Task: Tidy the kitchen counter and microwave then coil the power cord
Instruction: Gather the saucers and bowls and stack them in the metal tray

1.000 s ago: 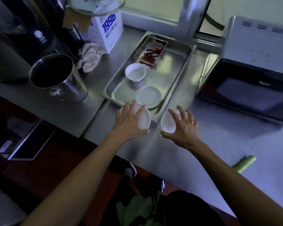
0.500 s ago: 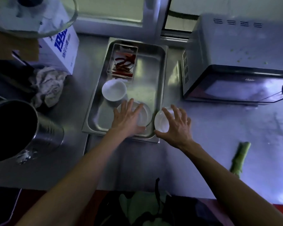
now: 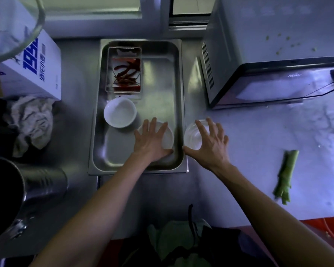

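Note:
A steel tray point(image 3: 178, 74) lies on the steel counter, left of the microwave point(image 3: 268, 54). My left hand point(image 3: 151, 140) is spread over a white dish point(image 3: 167, 137) at the tray's front right and grips it from above. My right hand point(image 3: 210, 143) grips a small white bowl point(image 3: 192, 135) from above, just outside the tray's right rim over the counter. Another white bowl point(image 3: 120, 112) sits in the tray's left half. Behind it stands a clear box of red chillies point(image 3: 124, 70). I see no power cord.
A green vegetable stalk point(image 3: 285, 176) lies on the counter at the right. Left of the tray are a crumpled cloth point(image 3: 33, 120), a white printed box point(image 3: 27, 64) and a steel pot point(image 3: 27, 189). Green crumbs dot the microwave top.
My left hand carried its white dish from the counter's front edge into the tray, over the saucer there. My right hand moved its bowl up beside the tray's right rim.

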{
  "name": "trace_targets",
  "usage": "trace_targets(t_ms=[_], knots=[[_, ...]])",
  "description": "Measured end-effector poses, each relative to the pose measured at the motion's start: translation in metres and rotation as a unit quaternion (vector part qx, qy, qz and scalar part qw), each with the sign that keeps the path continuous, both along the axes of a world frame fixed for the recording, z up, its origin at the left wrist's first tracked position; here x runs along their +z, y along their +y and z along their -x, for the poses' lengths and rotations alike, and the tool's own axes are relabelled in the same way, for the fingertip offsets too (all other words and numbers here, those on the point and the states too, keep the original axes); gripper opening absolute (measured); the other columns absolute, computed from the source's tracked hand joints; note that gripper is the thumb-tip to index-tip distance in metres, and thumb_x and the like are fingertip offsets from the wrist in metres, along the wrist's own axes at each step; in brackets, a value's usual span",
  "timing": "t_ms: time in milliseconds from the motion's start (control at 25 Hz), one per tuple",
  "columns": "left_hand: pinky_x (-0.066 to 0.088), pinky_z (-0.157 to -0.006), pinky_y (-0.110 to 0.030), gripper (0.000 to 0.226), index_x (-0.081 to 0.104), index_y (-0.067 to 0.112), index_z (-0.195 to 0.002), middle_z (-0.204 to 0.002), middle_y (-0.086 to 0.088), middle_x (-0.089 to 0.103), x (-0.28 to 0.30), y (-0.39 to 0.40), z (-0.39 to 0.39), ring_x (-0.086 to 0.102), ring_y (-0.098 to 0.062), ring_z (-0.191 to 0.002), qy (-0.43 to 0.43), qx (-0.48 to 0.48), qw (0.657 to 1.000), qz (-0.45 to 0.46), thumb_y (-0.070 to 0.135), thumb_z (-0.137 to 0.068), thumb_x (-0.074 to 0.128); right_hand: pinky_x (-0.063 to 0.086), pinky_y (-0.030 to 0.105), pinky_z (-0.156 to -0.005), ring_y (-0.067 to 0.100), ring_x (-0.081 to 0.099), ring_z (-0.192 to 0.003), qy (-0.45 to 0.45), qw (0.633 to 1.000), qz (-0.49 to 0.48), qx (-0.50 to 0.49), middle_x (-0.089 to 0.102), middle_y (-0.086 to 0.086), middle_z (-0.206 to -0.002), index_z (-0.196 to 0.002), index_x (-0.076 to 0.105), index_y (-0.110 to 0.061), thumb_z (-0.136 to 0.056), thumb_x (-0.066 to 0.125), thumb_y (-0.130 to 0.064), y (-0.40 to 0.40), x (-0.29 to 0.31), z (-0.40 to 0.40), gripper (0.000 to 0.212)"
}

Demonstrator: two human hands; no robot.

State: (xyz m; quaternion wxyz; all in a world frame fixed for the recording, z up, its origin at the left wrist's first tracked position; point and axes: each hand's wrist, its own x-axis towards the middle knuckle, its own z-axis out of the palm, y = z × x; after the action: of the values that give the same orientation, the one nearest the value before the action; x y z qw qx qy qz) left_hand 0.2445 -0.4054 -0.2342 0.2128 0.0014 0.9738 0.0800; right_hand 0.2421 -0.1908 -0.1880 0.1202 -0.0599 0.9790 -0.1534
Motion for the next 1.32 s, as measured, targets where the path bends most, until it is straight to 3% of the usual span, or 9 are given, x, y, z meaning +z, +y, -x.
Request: trace_targets(t_ms=[440, 720, 960, 1200, 1320], knots=[[0.021, -0.110, -0.069, 0.113, 0.004, 0.038, -0.153, -0.163, -0.005, -0.002, -0.026, 0.001, 0.009, -0.002, -0.037, -0.149, -0.005, -0.001, 1.000, -0.004, 0.075, -0.066, 0.066, 0.028, 0.061, -0.110, 0.034, 0.012, -0.146, -0.019, 0.999, 0.015, 0.030, 0.014, 0.005, -0.162, -0.149, 0.023, -0.037, -0.062, 0.059, -0.078, -0.004, -0.008, 0.025, 0.103], [0.012, -0.114, -0.068, 0.110, -0.001, 0.036, -0.154, -0.164, -0.003, -0.011, -0.027, -0.002, 0.002, -0.012, -0.033, -0.150, 0.008, 0.001, 1.000, -0.026, 0.075, -0.072, 0.060, 0.026, 0.060, -0.111, 0.035, 0.010, -0.148, 0.002, 0.999, 0.021, 0.035, 0.013, 0.005, -0.163, -0.150, 0.023, -0.036, -0.064, 0.062, -0.075, -0.011, 0.000, 0.026, 0.102], [0.023, -0.116, -0.059, 0.081, 0.011, 0.025, -0.155, -0.164, -0.008, 0.008, -0.004, -0.034, -0.034, 0.008, -0.032, -0.151, 0.054, 0.015, 0.998, -0.021, 0.058, -0.092, 0.049, 0.023, 0.061, -0.113, 0.037, 0.008, -0.148, 0.023, 0.995, 0.020, 0.092, 0.011, 0.005, -0.164, -0.153, 0.023, -0.034, -0.066, 0.067, -0.073, -0.053, 0.006, 0.032, 0.104], [0.039, -0.109, -0.053, 0.063, 0.034, 0.020, -0.146, -0.155, -0.009, 0.035, 0.017, -0.078, -0.061, 0.030, -0.029, -0.145, 0.102, 0.080, 0.989, -0.069, 0.040, -0.092, 0.060, 0.022, 0.063, -0.113, 0.037, 0.008, -0.148, 0.027, 0.988, 0.012, 0.151, 0.007, 0.003, -0.164, -0.152, 0.020, -0.037, -0.066, 0.066, -0.075, -0.110, -0.014, 0.026, 0.105], [0.042, -0.104, -0.046, 0.061, 0.037, 0.017, -0.146, -0.151, -0.006, 0.040, 0.015, -0.096, -0.068, 0.036, -0.025, -0.140, 0.090, 0.081, 0.990, -0.066, 0.037, -0.092, 0.058, 0.022, 0.064, -0.113, 0.037, 0.004, -0.149, 0.000, 0.985, -0.019, 0.169, 0.003, 0.002, -0.164, -0.153, 0.017, -0.036, -0.069, 0.067, -0.075, -0.130, -0.035, 0.016, 0.105]])
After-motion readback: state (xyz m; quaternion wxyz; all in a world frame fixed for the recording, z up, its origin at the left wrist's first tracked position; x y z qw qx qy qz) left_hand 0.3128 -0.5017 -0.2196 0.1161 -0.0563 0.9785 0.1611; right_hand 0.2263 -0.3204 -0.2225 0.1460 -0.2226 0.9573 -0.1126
